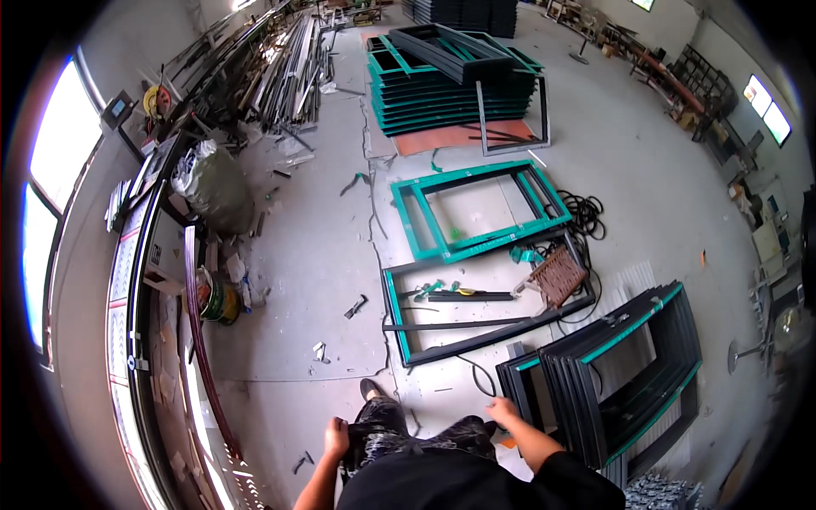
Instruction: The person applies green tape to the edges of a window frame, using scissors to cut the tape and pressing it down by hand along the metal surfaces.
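Note:
My left hand (337, 436) is closed at the outer side of my dark patterned trousers (382, 421), gripping their cloth. Beside my other thigh, my right hand (503, 412) is closed too, its fingertips bunched; what they hold is hidden. A thin black cord (486, 384) loops on the floor just beyond that hand. Close on the right, several dark frames with green edges (578, 399) lean together in a stack. Ahead of me a black and green frame (476, 344) lies flat, with dark strips (470, 297) inside it. A second green frame (425, 223) overlaps its far side.
A brown slatted piece (558, 277) and coiled black cable (586, 214) lie by the frames. A tall pile of green and black frames (459, 98) stands farther off. Along the left are a workbench (136, 280), a full sack (212, 187), a bucket (223, 303) and long metal bars (293, 72).

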### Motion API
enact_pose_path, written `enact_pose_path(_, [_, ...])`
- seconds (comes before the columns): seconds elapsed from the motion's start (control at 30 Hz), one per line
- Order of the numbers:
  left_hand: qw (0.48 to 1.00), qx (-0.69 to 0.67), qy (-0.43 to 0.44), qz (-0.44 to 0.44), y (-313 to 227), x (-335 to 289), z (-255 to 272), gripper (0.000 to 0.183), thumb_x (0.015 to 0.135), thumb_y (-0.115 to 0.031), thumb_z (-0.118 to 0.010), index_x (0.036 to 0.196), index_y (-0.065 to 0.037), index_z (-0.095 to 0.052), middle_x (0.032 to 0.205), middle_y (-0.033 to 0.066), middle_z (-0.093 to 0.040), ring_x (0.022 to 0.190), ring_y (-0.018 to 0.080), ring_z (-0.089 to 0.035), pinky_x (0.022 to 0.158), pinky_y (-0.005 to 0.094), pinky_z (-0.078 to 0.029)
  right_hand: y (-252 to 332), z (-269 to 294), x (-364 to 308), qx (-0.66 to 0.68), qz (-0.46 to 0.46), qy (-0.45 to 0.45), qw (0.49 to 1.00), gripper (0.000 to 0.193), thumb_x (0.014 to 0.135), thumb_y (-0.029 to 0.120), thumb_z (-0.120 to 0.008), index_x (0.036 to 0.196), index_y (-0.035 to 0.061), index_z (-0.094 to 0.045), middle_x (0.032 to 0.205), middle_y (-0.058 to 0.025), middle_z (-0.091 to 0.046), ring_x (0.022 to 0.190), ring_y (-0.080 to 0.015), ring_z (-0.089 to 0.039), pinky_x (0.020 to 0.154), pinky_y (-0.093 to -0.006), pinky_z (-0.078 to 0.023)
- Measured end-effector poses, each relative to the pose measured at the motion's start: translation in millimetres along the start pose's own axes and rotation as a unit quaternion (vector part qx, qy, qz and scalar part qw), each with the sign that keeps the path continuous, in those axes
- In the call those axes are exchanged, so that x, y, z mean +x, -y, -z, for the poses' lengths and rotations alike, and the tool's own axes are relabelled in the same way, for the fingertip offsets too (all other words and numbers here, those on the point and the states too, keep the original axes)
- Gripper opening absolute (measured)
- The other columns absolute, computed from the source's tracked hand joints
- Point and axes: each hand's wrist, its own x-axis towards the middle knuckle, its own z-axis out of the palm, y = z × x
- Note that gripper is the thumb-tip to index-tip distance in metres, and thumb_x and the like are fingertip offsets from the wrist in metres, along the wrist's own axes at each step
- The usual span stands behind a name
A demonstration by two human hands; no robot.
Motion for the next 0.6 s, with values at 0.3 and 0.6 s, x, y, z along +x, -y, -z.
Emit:
enact_pose_path(0.3, [0.954,0.084,0.288,0.018,-174.5,13.2,227.5,0.063,0.091,-0.06,-0.055,0.106,0.001,-0.067,0.093,0.0218,-0.07,0.093,0.0374,-0.066,0.08,0.049,-0.051,286.3,0.3,23.5,0.11,0.248,-0.06,0.961,0.026,0.076,0.03,-0.078,0.083,0.0065,-0.067,0.086,-0.0142,-0.067,0.087,-0.0321,-0.064,0.079,-0.0415,-0.051])
enact_pose_path(0.6, [0.96,0.03,0.279,0.0,-170.3,162.1,255.9,0.028,0.087,-0.029,-0.067,0.097,-0.003,-0.069,0.085,0.0152,-0.071,0.078,0.0264,-0.066,0.071,0.0421,-0.052,472.3,39.2,101.1,0.129,0.233,-0.056,0.962,0.025,0.09,0.032,-0.066,0.09,0.0079,-0.059,0.085,-0.0151,-0.067,0.083,-0.0357,-0.065,0.07,-0.0467,-0.049])
